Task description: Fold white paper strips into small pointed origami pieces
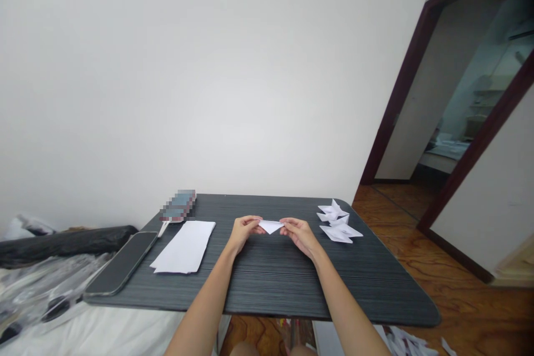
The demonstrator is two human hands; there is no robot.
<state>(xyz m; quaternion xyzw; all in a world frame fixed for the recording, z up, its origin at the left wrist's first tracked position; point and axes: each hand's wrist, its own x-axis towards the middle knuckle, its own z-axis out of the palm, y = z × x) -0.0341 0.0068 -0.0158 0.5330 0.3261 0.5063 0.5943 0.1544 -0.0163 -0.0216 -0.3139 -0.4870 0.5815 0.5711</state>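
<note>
A small folded piece of white paper (271, 226) is held above the middle of the dark table, its visible part a triangle with the point toward me. My left hand (245, 232) pinches its left corner between thumb and fingers. At the opposite corner, my right hand (298, 233) grips it the same way. The fingertips cover both ends of the paper. Left of my hands lies a stack of white paper sheets (183, 247). Several folded white paper pieces (339, 222) sit in a loose group to the right.
The dark wood-grain table (275, 283) stands against a white wall. A smartphone (123, 264) lies at its left edge, with a blurred-out object (179, 206) behind it. Plastic-wrapped items (54, 267) are on the left. White paper pieces (406, 342) lie below the table's front edge.
</note>
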